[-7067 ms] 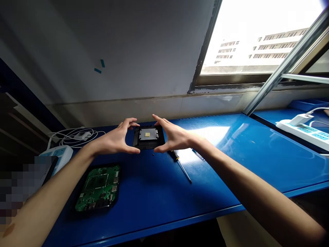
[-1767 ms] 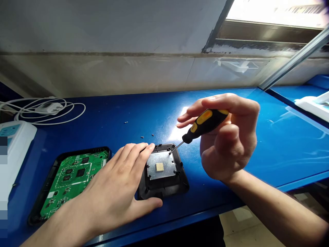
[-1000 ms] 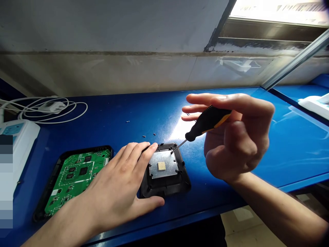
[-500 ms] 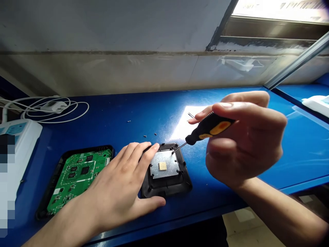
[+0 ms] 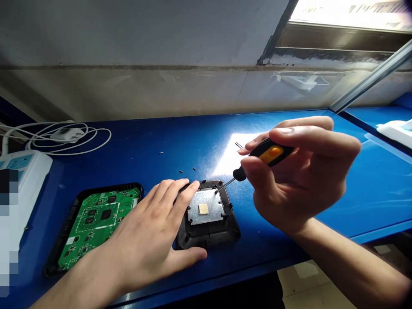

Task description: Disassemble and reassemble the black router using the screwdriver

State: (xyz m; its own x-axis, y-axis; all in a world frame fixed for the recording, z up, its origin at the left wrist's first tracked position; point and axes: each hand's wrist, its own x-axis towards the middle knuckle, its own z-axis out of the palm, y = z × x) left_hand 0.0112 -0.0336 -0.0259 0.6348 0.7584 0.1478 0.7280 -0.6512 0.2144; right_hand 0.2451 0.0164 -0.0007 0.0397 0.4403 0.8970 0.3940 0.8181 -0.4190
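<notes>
A black square cover (image 5: 209, 234) lies on the blue bench, with a silver metal plate (image 5: 206, 207) and a small tan pad in its middle. My left hand (image 5: 151, 240) lies flat over the cover's left side, fingers stretched out and pressing on it. My right hand (image 5: 299, 171) is closed round a black and yellow screwdriver (image 5: 264, 156). The screwdriver's tip rests at the plate's far right corner.
A green circuit board in a black tray (image 5: 95, 221) sits left of my hand. Tiny loose screws (image 5: 182, 171) lie behind the cover. A white power strip (image 5: 22, 180) and coiled white cable (image 5: 64, 135) are at far left; another strip (image 5: 395, 128) at far right. The bench edge (image 5: 373, 234) runs close in front.
Earlier both hands held the cover far back on the bench. Over the last second my right hand's fingers have rolled the screwdriver handle; the tip stays at the same corner.
</notes>
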